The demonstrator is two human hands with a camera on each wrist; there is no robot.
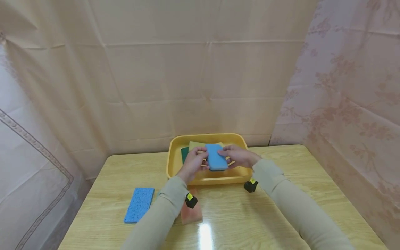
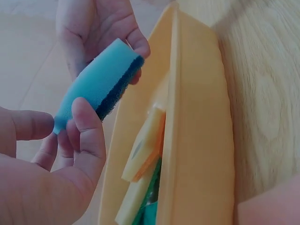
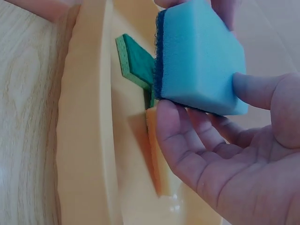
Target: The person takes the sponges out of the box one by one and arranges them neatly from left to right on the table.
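A light blue sponge (image 1: 216, 158) with a dark scouring layer on its underside is held up over the yellow tub (image 1: 206, 181). My left hand (image 1: 194, 162) pinches one side between thumb and fingers. On the opposite side my right hand (image 1: 239, 156) grips it, the thumb on the blue foam (image 3: 206, 56) and the fingers beneath. Inside the tub lie a green sponge (image 3: 136, 58) and a yellow-and-orange sponge (image 2: 145, 145); in the head view the hands and blue sponge partly cover them.
On the wooden table (image 1: 281, 215), a speckled blue sponge (image 1: 139, 205) lies left of the left forearm. Near the left wrist is a pink sponge (image 1: 192, 213), partly behind the forearm. A beige cloth (image 1: 187, 76) hangs behind the table, with a flowered one (image 1: 350, 104) at the right.
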